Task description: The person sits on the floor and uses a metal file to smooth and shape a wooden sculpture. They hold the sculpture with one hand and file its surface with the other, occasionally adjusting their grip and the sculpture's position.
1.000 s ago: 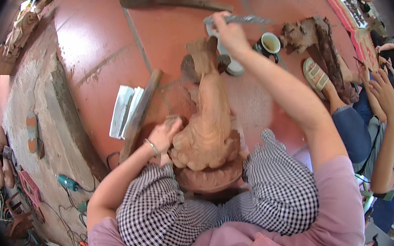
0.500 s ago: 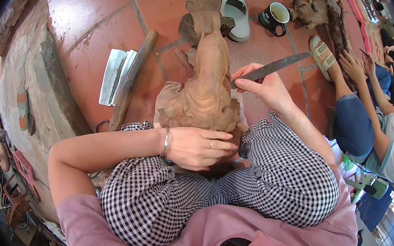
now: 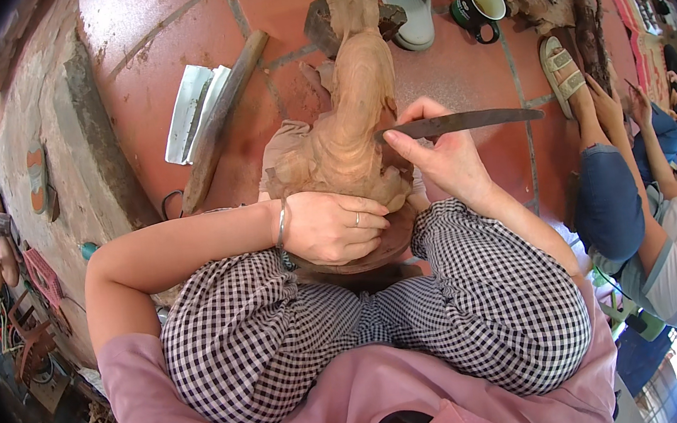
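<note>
A carved brown wooden statue (image 3: 351,114) lies away from me, its broad base between my knees and its narrow, flared end farther off. My left hand (image 3: 334,227), with a ring and a bracelet, wraps over the base and holds it. From the right, my right hand (image 3: 448,157) pinches a dark, flat metal file (image 3: 482,119) between thumb and fingers. The file's near end meets the statue's right side, while its long blade points right. What lies beneath the statue's middle is mostly hidden.
Beyond the statue are a dark block (image 3: 321,28) under its far end, a grey slide sandal (image 3: 407,3) and a mug (image 3: 479,12). To the left lie a wooden stick (image 3: 228,120), white folded paper (image 3: 195,111) and a large slab (image 3: 43,187). A person's sandalled foot (image 3: 564,77) is at right.
The file has swung from slanting up to the right to nearly level, and my right hand has shifted slightly left and down. My left hand still grips the base, a little higher in view.
</note>
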A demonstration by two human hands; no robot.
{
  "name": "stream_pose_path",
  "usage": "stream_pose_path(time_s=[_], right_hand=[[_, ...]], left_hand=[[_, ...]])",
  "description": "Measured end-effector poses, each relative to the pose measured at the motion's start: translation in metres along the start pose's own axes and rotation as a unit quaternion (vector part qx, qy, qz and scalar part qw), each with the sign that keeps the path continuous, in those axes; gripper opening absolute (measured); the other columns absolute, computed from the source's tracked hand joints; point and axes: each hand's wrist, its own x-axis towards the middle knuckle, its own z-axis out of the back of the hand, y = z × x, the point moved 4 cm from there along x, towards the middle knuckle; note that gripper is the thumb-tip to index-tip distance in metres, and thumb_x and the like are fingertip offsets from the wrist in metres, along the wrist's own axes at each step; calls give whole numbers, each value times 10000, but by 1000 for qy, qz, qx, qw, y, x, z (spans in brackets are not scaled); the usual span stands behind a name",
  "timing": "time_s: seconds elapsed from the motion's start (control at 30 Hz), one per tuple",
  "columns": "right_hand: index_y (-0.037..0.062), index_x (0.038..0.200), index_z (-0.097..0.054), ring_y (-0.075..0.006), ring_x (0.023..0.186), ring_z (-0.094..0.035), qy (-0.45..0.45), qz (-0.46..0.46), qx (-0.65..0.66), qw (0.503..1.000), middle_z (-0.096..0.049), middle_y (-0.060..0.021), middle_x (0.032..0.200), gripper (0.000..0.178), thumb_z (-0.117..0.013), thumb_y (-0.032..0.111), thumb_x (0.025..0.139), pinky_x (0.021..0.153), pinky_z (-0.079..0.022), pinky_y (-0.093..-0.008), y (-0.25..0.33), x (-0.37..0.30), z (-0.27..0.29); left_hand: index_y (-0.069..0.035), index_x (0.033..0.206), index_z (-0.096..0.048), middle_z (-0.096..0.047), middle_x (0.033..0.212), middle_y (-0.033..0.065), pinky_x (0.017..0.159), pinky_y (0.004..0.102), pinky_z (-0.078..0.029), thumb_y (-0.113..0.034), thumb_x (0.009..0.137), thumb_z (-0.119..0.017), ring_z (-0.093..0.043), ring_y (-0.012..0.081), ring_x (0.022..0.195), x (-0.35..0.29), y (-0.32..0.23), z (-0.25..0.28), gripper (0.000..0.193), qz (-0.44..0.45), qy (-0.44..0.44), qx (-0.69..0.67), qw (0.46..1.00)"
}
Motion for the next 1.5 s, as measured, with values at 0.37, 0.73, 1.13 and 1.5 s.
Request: stream_pose_path(time_s=[0.37, 0.73, 1.13, 1.5], right_hand=[[20, 910, -609, -168, 675, -638, -48, 226, -108, 967, -632, -83, 774, 168, -742, 61, 816, 577, -499, -305, 15, -8, 0], [-5, 911, -577, -308, 741, -620, 79, 241, -165, 953, -600, -153, 819, 119, -663, 25, 834, 648, -515, -359, 75, -13, 44], [75, 1090, -566, -427, 858, -627, -230, 233, -190, 926, -595, -170, 1013, 275, -568, 55, 816, 662, -526, -474, 41, -53, -43], [13, 1057, -675, -315, 914, -690, -344, 245, -48, 905, -691, -147, 1031, 293, -624, 25, 769, 751, -558, -349, 11, -69, -54]], left_hand=[[40, 994, -654, -654, 994, 156, 968, 409, -527, -113, 765, -620, -641, 284, 1036, 6, 1, 19, 277, 52, -119, -56, 990], [-39, 985, -619, -613, 874, 109, 696, 351, -528, -42, 751, -681, -633, 271, 805, 59, -35, 68, 241, 349, 76, -54, 933], [-39, 1322, -403, -550, 917, 112, 593, 341, -491, -427, 741, -814, -575, 185, 680, 71, -47, 24, 811, 514, -359, 93, 774], [-11, 1028, -604, -552, 828, 147, 643, 411, -515, -49, 856, -610, -609, 324, 758, 70, -41, -8, 176, 497, -301, 253, 774]])
